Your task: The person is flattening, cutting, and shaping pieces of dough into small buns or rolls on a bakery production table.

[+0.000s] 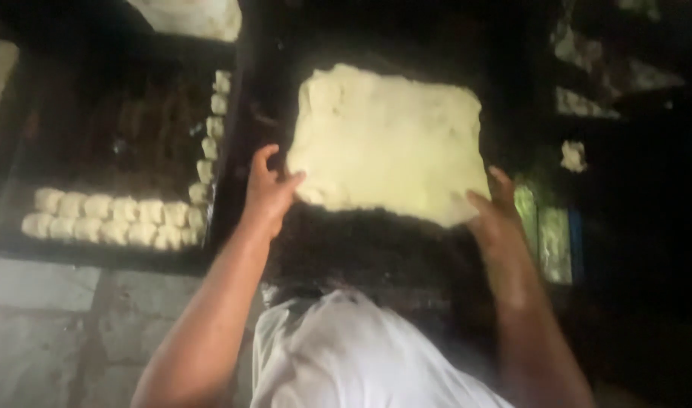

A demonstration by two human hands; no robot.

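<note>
Head view, looking down in dim light: the left hand [269, 185] rests at the near left corner of a slab of dough [387, 143], fingers spread and curled loosely against its edge, thumb touching the rim. The right hand [491, 205] sits at the near right corner, fingers laid flat along the dough's side; whether either hand actually pinches the dough cannot be told, as the picture is blurred. Both forearms reach up from the bottom of the frame, with a white garment [346, 355] between them.

The slab lies on a dark tray [263, 45], which stands on a dark bench [361, 249] that looks dusted or crusted near the person. To the left sits a second dark tray [97, 253], bearing two rows of small dough pieces [112, 219] along its near edge and a single column of them [214, 128] up its right side, just beside the first tray. Another pale mass of dough [191, 17] shows at the top edge. Below the left tray a grey stone floor [44, 332] is visible. The right side of the room is almost black, with faint pale patches [580, 106] and a greenish panel [546, 234].

The slab is pale cream, roughly rectangular with rounded corners, thick, its surface matte and slightly uneven.
</note>
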